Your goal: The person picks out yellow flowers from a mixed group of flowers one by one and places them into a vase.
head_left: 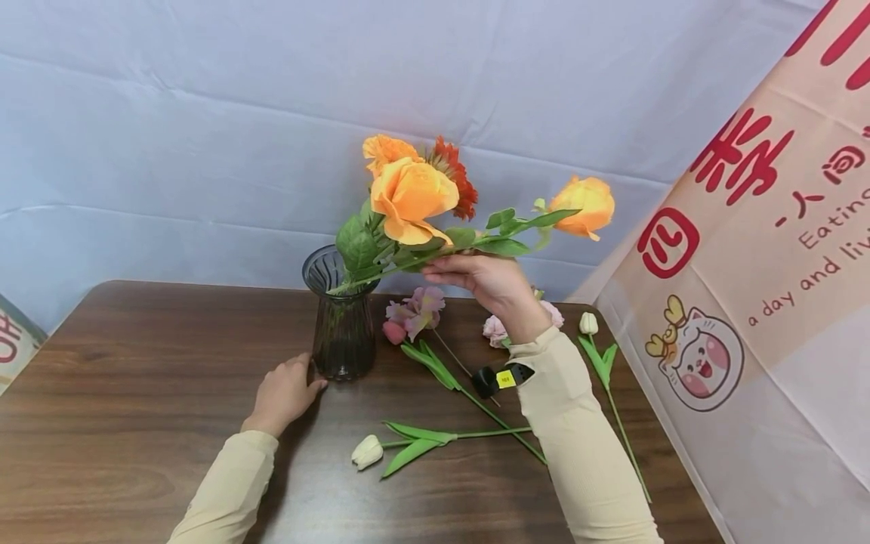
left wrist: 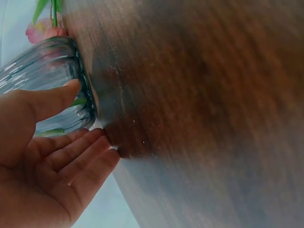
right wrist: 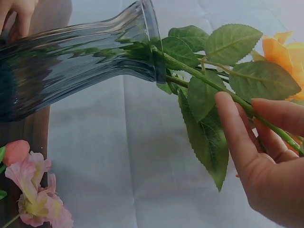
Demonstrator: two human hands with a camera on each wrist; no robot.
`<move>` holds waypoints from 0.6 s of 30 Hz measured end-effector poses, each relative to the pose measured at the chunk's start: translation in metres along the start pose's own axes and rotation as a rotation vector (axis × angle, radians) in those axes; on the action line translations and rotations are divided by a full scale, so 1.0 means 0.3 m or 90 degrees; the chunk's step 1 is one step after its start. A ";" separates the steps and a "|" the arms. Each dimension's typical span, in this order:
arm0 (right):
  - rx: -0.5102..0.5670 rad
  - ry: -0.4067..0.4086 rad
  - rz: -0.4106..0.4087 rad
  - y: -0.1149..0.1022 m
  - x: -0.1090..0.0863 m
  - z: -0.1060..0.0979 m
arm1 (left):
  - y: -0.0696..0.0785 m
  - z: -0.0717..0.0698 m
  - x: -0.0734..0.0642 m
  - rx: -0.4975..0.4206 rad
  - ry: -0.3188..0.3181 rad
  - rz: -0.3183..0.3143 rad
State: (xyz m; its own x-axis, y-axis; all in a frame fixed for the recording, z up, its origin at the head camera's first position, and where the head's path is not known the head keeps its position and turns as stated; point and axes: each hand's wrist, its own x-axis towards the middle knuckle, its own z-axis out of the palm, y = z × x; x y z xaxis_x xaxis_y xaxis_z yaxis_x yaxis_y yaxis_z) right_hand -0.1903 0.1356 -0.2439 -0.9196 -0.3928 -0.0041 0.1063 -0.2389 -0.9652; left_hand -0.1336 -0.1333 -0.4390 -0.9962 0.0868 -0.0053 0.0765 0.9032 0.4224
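A ribbed grey glass vase stands upright near the back of the table, holding an orange rose, an orange ruffled bloom and a red flower. My right hand pinches the green stem of a yellow-orange rose between thumb and fingers. The stem slants, its bloom out to the right and its lower end at the vase's rim. At the base of the vase, my left hand rests on the table with fairly straight fingers; its thumb overlaps the glass in the left wrist view.
Right of the vase lie a pink-purple flower and a pink tulip. A white tulip lies in front, another white tulip at the right edge. Pale pink blooms are partly behind the right wrist. A cloth wall stands behind.
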 end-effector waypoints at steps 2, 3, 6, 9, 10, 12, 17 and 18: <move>-0.018 0.001 0.003 0.001 0.003 0.005 | 0.000 0.001 -0.001 0.000 0.002 0.001; -0.028 0.004 0.006 0.001 0.005 0.008 | -0.001 0.002 -0.001 0.000 0.002 0.001; -0.057 0.006 0.013 -0.002 0.007 0.015 | -0.002 0.005 -0.001 -0.001 0.003 -0.001; -0.076 0.009 0.021 -0.005 0.007 0.021 | -0.003 0.007 -0.001 -0.001 0.002 -0.001; -0.082 0.008 0.024 -0.006 0.008 0.023 | -0.003 0.008 0.000 -0.001 0.002 -0.001; -0.092 0.014 0.033 -0.008 0.010 0.028 | -0.004 0.010 0.000 -0.001 0.003 0.000; -0.137 0.025 0.060 -0.006 0.017 0.045 | -0.005 0.014 0.002 -0.002 0.006 0.001; -0.145 0.029 0.066 -0.006 0.020 0.049 | -0.006 0.014 0.002 -0.002 0.006 0.000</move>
State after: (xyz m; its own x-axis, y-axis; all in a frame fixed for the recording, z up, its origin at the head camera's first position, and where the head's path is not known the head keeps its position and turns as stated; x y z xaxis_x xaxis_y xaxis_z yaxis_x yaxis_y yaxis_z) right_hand -0.1903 0.1207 -0.2382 -0.9247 -0.3638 -0.1121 0.1168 0.0090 -0.9931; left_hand -0.1341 -0.1330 -0.4436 -0.9965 0.0830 0.0041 0.0768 0.9017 0.4254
